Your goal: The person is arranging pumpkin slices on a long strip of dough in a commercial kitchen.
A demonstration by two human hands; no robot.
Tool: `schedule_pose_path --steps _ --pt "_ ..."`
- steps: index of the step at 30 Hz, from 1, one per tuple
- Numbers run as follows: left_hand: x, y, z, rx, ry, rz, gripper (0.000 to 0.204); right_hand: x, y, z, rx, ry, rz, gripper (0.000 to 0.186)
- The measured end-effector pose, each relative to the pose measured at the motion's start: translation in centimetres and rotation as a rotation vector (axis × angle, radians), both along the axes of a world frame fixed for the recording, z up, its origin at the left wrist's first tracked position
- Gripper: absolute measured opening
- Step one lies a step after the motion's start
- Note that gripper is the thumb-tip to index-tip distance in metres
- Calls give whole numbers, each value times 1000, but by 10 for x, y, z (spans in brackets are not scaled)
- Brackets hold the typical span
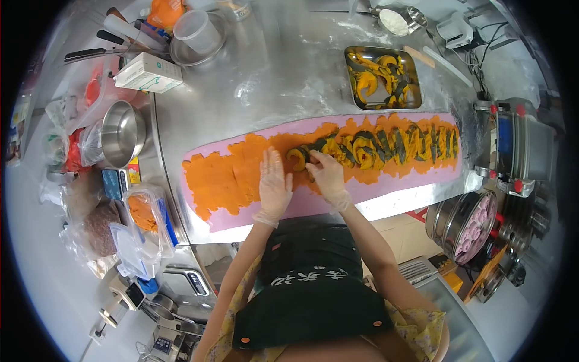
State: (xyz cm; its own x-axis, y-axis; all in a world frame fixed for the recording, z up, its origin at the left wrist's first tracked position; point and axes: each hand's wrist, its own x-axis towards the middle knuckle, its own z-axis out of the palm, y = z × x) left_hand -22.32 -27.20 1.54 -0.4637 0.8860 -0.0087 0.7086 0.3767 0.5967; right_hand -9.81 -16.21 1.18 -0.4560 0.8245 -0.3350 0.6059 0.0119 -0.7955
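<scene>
A long pink dough sheet (pixel 212 224) lies across the steel table, spread with a layer of orange paste (pixel 220 181). Green-skinned pumpkin slices (pixel 365 151) cover the paste from the middle to the right end. My left hand (pixel 275 184), in a clear glove, rests on or just over the paste with its fingers stretched out. Beside it my right hand (pixel 327 177), gloved too, has its fingers closed at a curved pumpkin slice (pixel 297 158) at the left end of the row. Beyond the sheet, more slices lie in a rectangular steel tray (pixel 416 90).
At the back left are a carton (pixel 149 72) and a clear plastic tub (pixel 197 31). A steel bowl (pixel 122 134) and a container of orange paste (pixel 143 212) stand left. A steamer (pixel 461 229) with pink pieces is at right, and a bowl of white powder (pixel 394 22) far back.
</scene>
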Motion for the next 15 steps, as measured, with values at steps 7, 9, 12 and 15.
schedule_pose_path --steps 7,9,12,15 --pt "-4 57 -13 -179 235 -350 68 38 36 29 200 -92 -140 21" --pt "-1 55 -16 -280 287 -413 66 47 48 19 222 40 -209 19" --pt "3 38 -26 -313 344 -420 64 43 97 17 608 6 -168 15" --pt "6 40 -18 -337 339 -396 63 30 176 18 727 -91 -158 16"
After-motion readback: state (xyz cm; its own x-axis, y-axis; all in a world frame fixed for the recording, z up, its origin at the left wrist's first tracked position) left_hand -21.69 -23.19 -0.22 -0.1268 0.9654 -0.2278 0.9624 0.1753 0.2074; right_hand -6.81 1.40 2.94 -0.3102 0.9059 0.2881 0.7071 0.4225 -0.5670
